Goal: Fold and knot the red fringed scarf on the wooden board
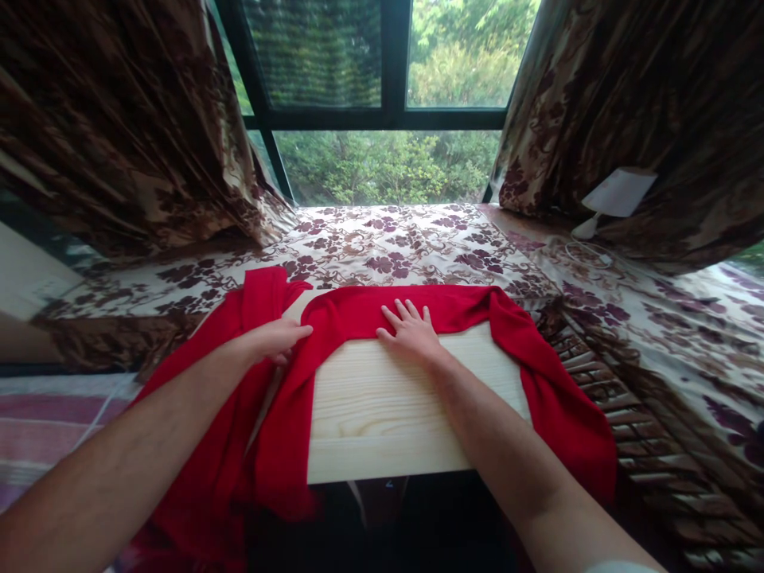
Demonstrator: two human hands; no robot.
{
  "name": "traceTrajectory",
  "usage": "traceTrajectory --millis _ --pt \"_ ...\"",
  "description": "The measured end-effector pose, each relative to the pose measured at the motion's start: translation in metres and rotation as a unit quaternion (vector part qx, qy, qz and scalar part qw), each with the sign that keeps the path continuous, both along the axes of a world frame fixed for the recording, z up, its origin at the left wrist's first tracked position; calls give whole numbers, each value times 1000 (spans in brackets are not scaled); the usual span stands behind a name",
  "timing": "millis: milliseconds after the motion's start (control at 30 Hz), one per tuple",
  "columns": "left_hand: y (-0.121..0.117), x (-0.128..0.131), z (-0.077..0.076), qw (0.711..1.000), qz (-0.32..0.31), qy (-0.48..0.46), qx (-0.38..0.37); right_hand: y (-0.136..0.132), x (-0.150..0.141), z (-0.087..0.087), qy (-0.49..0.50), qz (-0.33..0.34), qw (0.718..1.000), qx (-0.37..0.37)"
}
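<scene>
A pale wood-grained desk (382, 406) shows bare in its near middle, bordered by a long, soft red cloth (352, 306) that crosses its far part, runs nearward at the left and drops over the right side, apparently being longer than the desk is wide. The left hand (271, 341) is by the far left corner, fingers curled, one tip against the cloth; whether they pinch it I cannot tell. More bunched red fabric (263, 294) lies left. The right hand (411, 333) rests palm-down, fingers spread, probably keeping the cloth flat. Beyond are a white-and-purple floral cover (387, 239), a small white lamp (617, 193) at right and a dark-framed window (382, 119).
</scene>
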State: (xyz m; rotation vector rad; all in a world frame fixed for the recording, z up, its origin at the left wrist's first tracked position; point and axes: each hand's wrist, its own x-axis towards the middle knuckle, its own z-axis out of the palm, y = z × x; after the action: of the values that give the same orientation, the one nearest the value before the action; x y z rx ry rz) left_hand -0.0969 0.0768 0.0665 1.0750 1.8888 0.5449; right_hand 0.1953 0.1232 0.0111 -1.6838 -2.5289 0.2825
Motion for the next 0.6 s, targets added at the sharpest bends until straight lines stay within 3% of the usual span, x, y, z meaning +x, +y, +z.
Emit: traceTrajectory --millis 100,333,467,600 --pt "-20 -1 5 996 -58 -1 -66 0 0 0 -2 -1 1000 1" --pt "-41 1 -9 973 -167 158 2 -2 -1 2 0 -1 1000 1" --pt "-43 6 -16 972 -145 178 58 -2 -1 3 -1 -4 1000 -6" --pt "-46 2 -13 991 -75 83 69 -2 0 2 -4 -2 1000 -2"
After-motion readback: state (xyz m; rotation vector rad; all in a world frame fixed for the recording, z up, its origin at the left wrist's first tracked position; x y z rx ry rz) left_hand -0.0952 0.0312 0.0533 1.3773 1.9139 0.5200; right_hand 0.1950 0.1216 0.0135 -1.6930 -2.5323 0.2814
